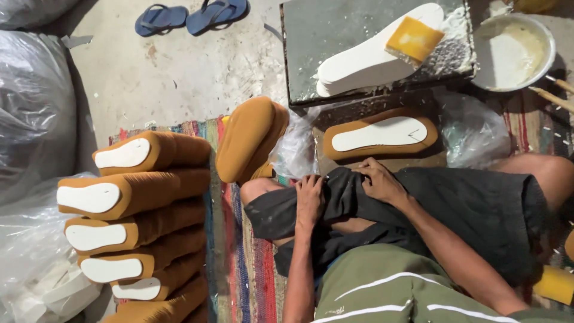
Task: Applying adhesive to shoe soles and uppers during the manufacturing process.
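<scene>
Both of my hands rest on the black cloth [466, 203] that covers my lap. My left hand [310, 198] has its fingers curled into the cloth's folded edge. My right hand [380, 180] grips the same fold just beside it. Right in front of the hands lies a brown fabric-wrapped sole [381, 135] with a white centre, face up. Beyond it, a stack of white insoles [365, 63] sits on a grey slab [323, 36], with a yellow sponge [414, 39] on top.
A metal bowl of white paste [514, 51] stands at the far right with thin sticks [553, 96] beside it. Several finished brown soles [140, 227] are piled at left, more [248, 140] lean in the middle. Plastic bags [36, 119], blue flip-flops [191, 15] and a striped rug [263, 281] surround me.
</scene>
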